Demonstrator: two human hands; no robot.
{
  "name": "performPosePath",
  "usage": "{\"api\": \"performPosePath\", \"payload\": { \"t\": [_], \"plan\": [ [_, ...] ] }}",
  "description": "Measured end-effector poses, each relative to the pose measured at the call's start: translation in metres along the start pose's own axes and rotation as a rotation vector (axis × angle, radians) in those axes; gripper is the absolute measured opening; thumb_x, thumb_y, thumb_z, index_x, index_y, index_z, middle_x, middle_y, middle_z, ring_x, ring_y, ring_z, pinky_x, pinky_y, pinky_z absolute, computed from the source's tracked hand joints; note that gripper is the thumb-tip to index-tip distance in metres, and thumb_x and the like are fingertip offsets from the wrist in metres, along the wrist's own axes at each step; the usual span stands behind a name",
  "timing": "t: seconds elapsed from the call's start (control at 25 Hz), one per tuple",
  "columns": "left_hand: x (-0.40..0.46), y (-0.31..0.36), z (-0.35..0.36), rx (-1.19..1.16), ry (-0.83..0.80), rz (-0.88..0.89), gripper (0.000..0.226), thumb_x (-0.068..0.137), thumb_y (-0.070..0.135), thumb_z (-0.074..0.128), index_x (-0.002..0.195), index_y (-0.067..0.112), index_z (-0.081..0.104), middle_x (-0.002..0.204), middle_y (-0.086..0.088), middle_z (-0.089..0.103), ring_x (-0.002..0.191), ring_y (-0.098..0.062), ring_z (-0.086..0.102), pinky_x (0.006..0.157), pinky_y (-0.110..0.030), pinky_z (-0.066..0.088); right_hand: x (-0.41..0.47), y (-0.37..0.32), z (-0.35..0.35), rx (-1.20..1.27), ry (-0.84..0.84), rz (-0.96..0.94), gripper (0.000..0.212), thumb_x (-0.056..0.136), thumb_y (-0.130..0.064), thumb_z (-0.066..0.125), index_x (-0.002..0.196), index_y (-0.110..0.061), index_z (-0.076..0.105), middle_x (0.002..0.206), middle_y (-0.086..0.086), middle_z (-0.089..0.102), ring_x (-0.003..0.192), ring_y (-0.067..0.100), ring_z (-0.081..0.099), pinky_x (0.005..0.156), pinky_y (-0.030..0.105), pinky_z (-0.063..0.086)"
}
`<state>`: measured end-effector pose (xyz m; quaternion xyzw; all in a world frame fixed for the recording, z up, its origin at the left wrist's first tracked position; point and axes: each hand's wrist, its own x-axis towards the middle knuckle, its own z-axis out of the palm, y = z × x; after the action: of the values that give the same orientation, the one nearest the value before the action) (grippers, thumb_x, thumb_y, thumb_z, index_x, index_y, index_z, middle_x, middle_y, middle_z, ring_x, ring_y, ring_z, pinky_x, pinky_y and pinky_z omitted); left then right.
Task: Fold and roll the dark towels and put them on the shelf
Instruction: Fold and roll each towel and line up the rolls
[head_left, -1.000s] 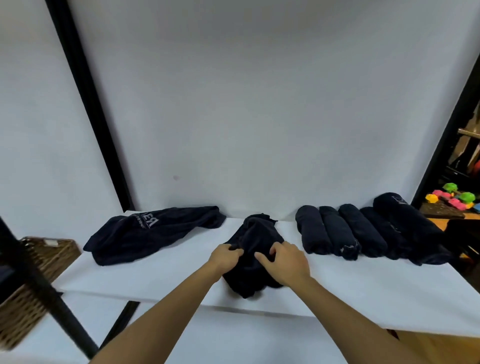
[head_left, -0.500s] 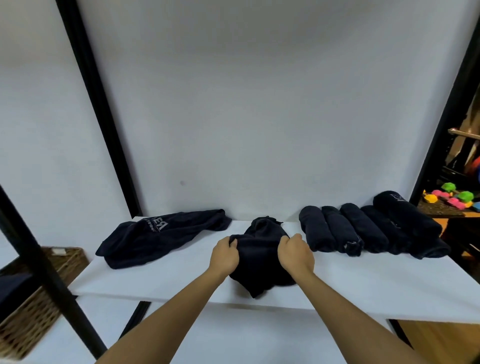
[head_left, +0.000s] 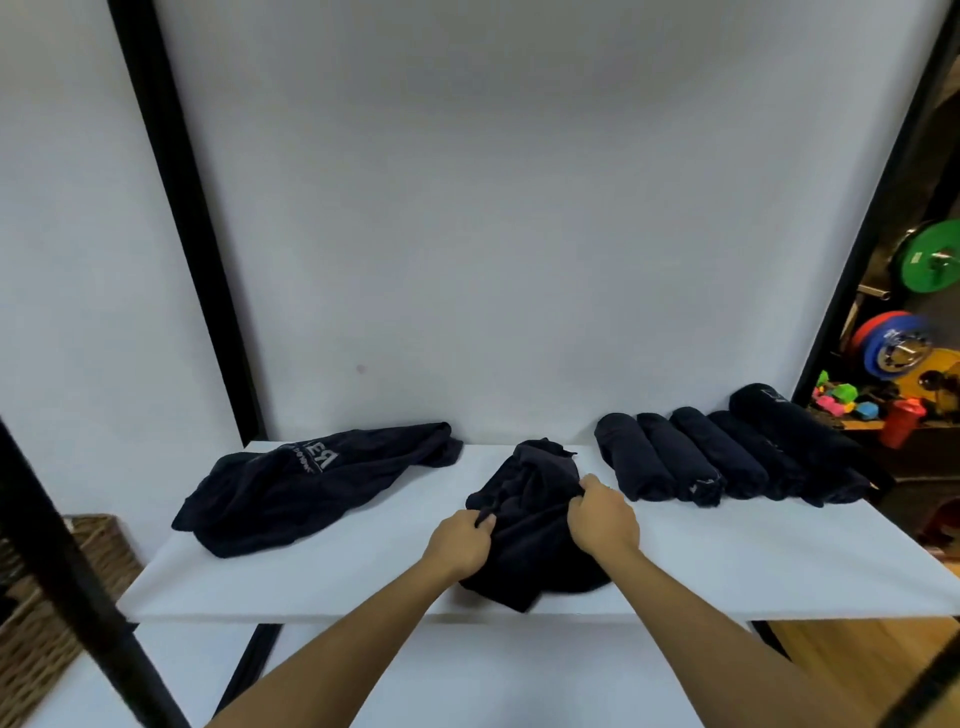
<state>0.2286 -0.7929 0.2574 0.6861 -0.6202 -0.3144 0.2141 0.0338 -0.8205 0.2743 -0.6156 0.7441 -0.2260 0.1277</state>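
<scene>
- Dark towel (head_left: 530, 519), crumpled and not yet folded, lies on the white shelf (head_left: 727, 561) near its front edge, about midway along; its near end slightly overhangs the edge.
- Its long axis runs front to back, away from the person, with the far end bunched toward the wall.
- The left hand (head_left: 460, 540) pinches cloth on the towel's left side; the right hand (head_left: 602, 517) clutches cloth on its right side, a little farther back. Both hands are clenched on the fabric, one on each flank, so the towel lies directly between them and neither is clearly nearer.
- In my judgement the coming move is to pull the hands apart sideways and spread the cloth flat before folding.
- To the right, well apart from the hands, a row of rolled towels (head_left: 727, 460) lies side by side.
- To the left, a second loose towel (head_left: 311, 483) with pale lettering lies heaped, untouched.
</scene>
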Motion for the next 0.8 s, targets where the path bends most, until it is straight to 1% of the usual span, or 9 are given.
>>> {"api": "performPosePath", "payload": {
  "t": [0.08, 0.16, 0.2, 0.28, 0.44, 0.52, 0.64, 0.72, 0.8],
  "plan": [
    [0.001, 0.002, -0.01, -0.068, 0.03, 0.005, 0.04, 0.105, 0.037, 0.034, 0.116, 0.012, 0.063, 0.116, -0.006, 0.066, 0.105, -0.024, 0.06, 0.093, -0.034, 0.046, 0.007, -0.001, -0.004, 0.212, 0.022, 0.064, 0.02, 0.097, -0.016, 0.043, 0.108, -0.009, 0.058, 0.096, 0.006, 0.064, 0.085, 0.025, 0.058, 0.07, 0.034, 0.046],
    [0.006, 0.014, -0.029, -0.213, 0.08, 0.011, 0.042, 0.105, 0.037, 0.033, 0.125, 0.013, 0.06, 0.125, -0.005, 0.062, 0.113, -0.024, 0.057, 0.098, -0.033, 0.043, 0.018, -0.008, -0.016, 0.465, 0.025, 0.128, 0.021, 0.098, -0.017, 0.048, 0.108, -0.005, 0.063, 0.097, 0.009, 0.066, 0.095, 0.029, 0.061, 0.083, 0.041, 0.051],
    [0.01, 0.025, -0.044, -0.304, 0.108, 0.013, 0.044, 0.105, 0.038, 0.034, 0.13, 0.012, 0.058, 0.131, -0.004, 0.059, 0.119, -0.025, 0.055, 0.102, -0.034, 0.041, 0.024, -0.016, -0.028, 0.596, 0.024, 0.15, 0.023, 0.099, -0.017, 0.049, 0.112, -0.005, 0.063, 0.101, 0.009, 0.066, 0.1, 0.03, 0.061, 0.088, 0.042, 0.051],
    [0.016, 0.056, -0.08, -0.468, 0.14, 0.078, 0.045, 0.105, 0.042, 0.035, 0.132, 0.013, 0.057, 0.134, -0.006, 0.058, 0.121, -0.024, 0.054, 0.107, -0.036, 0.041, 0.037, -0.037, -0.063, 0.808, 0.03, 0.158, 0.025, 0.1, -0.021, 0.048, 0.119, -0.01, 0.059, 0.108, 0.009, 0.064, 0.1, 0.028, 0.061, 0.084, 0.042, 0.053],
    [0.011, 0.144, -0.162, -0.663, 0.184, 0.364, 0.043, 0.105, 0.044, 0.035, 0.133, 0.019, 0.058, 0.12, 0.004, 0.063, 0.11, -0.016, 0.059, 0.098, -0.029, 0.045, 0.048, -0.089, -0.154, 1.128, 0.118, 0.028, 0.019, 0.103, -0.028, 0.04, 0.118, -0.019, 0.048, 0.104, 0.004, 0.058, 0.086, 0.02, 0.057, 0.071, 0.034, 0.051],
    [0.004, 0.179, -0.192, -0.687, 0.201, 0.456, 0.043, 0.104, 0.045, 0.036, 0.132, 0.022, 0.058, 0.119, 0.005, 0.064, 0.109, -0.014, 0.061, 0.098, -0.029, 0.047, 0.044, -0.108, -0.19, 1.099, 0.289, -0.067, 0.019, 0.103, -0.032, 0.037, 0.116, -0.021, 0.044, 0.096, -0.001, 0.056, 0.078, 0.014, 0.054, 0.066, 0.028, 0.046],
    [-0.003, 0.198, -0.203, -0.693, 0.214, 0.51, 0.041, 0.105, 0.045, 0.035, 0.13, 0.023, 0.06, 0.116, 0.007, 0.065, 0.106, -0.011, 0.061, 0.093, -0.026, 0.048, 0.039, -0.114, -0.211, 0.912, 0.503, -0.214, 0.016, 0.103, -0.035, 0.036, 0.11, -0.021, 0.04, 0.082, -0.005, 0.051, 0.071, 0.008, 0.05, 0.062, 0.024, 0.039],
    [0.0, 0.181, -0.189, -0.669, 0.225, 0.468, 0.042, 0.105, 0.044, 0.034, 0.13, 0.022, 0.06, 0.115, 0.007, 0.064, 0.104, -0.011, 0.06, 0.09, -0.024, 0.045, 0.038, -0.102, -0.199, 0.763, 0.515, -0.284, 0.016, 0.102, -0.033, 0.041, 0.107, -0.019, 0.041, 0.075, -0.004, 0.049, 0.066, 0.009, 0.048, 0.059, 0.023, 0.035],
    [0.009, 0.145, -0.161, -0.639, 0.204, 0.38, 0.04, 0.105, 0.043, 0.034, 0.128, 0.022, 0.06, 0.118, 0.003, 0.064, 0.104, -0.014, 0.06, 0.09, -0.025, 0.044, 0.037, -0.085, -0.167, 0.645, 0.425, -0.284, 0.018, 0.101, -0.032, 0.048, 0.106, -0.015, 0.046, 0.074, -0.004, 0.05, 0.066, 0.01, 0.05, 0.06, 0.026, 0.034]
  ]
}}
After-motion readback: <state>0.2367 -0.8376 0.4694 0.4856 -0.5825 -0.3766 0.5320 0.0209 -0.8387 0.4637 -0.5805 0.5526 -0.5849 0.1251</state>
